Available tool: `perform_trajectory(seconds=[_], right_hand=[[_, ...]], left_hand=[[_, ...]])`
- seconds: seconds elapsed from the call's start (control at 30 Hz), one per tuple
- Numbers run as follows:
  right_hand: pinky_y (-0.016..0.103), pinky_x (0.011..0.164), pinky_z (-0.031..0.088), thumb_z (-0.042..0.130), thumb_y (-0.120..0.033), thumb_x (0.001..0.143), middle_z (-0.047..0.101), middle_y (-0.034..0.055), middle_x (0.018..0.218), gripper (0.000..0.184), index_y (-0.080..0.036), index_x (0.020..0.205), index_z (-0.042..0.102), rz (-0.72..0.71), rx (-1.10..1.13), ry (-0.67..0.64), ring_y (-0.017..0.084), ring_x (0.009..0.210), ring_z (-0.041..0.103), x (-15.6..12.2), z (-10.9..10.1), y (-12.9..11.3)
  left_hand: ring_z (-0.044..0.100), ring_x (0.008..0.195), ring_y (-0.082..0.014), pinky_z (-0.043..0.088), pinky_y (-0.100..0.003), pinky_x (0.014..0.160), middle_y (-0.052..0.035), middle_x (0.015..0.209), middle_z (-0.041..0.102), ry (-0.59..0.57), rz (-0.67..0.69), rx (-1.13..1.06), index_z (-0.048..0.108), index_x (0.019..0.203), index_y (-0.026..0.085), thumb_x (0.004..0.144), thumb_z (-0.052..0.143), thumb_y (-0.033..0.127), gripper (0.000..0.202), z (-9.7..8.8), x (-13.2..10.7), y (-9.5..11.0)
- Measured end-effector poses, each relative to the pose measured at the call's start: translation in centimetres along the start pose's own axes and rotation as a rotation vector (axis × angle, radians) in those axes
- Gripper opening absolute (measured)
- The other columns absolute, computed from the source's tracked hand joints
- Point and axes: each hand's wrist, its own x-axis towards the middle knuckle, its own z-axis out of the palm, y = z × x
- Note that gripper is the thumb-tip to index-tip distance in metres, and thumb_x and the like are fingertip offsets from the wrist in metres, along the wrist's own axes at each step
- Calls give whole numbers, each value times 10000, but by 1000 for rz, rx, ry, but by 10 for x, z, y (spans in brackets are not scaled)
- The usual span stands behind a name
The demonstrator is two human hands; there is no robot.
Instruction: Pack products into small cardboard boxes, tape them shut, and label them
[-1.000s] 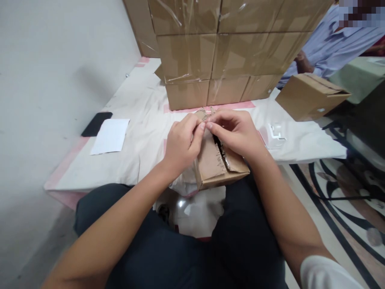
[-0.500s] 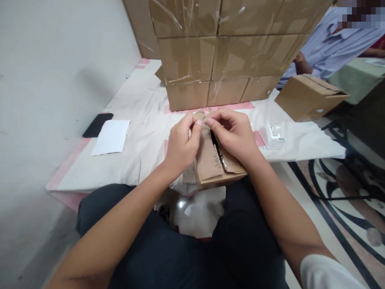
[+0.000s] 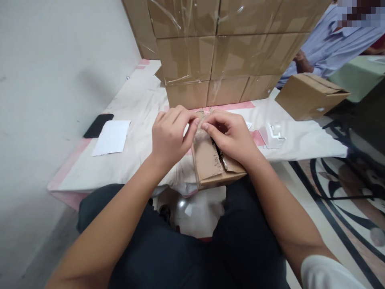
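Note:
A cardboard box [image 3: 207, 159] lies at the table's front edge, with a ragged, torn slit along its top between two flaps. Over the box's far end, my left hand [image 3: 171, 134] pinches a bit of clear tape [image 3: 200, 126] between thumb and forefinger. My right hand [image 3: 230, 132] is closed in a pinch at the same clear film, its fingers above the right flap. The film is thin and hard to make out. Part of the slit is hidden under my right hand.
Stacked cardboard boxes [image 3: 183, 60] wrapped in clear film stand behind. At left lie a white paper [image 3: 111, 137] and a black phone-like slab [image 3: 98, 125]. Right are a white plastic dispenser [image 3: 273, 136] and another carton [image 3: 311, 98]. A person in a blue shirt [image 3: 319, 44] is beyond.
My left hand has moved left and turned, its knuckles now higher, drawing the clear film off the box's left side. The right hand has shifted slightly left and the box stays put.

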Motion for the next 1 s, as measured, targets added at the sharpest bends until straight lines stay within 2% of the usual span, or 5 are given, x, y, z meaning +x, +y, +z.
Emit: perform_trajectory(seconds=[0.17, 0.47, 0.63, 0.87, 1.0], right_hand=[[287, 643, 410, 632, -256, 965, 645, 12, 771, 198, -172, 786, 635, 16, 16, 6, 146, 689, 551, -1, 0, 1], [311, 734, 444, 577, -293, 1008, 660, 28, 835, 213, -187, 828, 619, -37, -23, -46, 179, 793, 594, 0, -2, -3], [305, 671, 422, 594, -288, 993, 645, 24, 798, 205, -187, 817, 622, -7, -43, -23, 167, 729, 570, 0, -2, -6], [306, 636, 412, 610, -278, 963, 612, 7, 728, 212, -201, 766, 595, -17, -49, 39, 151, 650, 516, 0, 3, -9], [307, 632, 407, 619, -282, 956, 600, 5, 698, 218, -202, 754, 599, -41, -73, 68, 145, 625, 490, -1, 5, -11]], left_hand=[[654, 813, -222, 402, -388, 761, -27, 857, 705, -22, 111, 75, 606, 975, 219, 994, 545, 377, 170, -4, -1, -4], [658, 878, -250, 409, -420, 847, -58, 924, 704, -31, 91, 104, 637, 1002, 219, 1009, 510, 371, 199, -2, -3, -2], [650, 895, -274, 402, -437, 859, -64, 898, 688, 8, 61, 144, 650, 985, 226, 1010, 499, 376, 214, -1, -6, 2], [615, 824, -236, 411, -412, 839, -34, 800, 646, 38, -82, 46, 596, 842, 237, 977, 528, 319, 172, -2, -3, 17], [536, 687, -155, 417, -322, 680, 12, 719, 572, 45, -269, -229, 488, 768, 226, 974, 521, 265, 212, 3, -2, 24]])
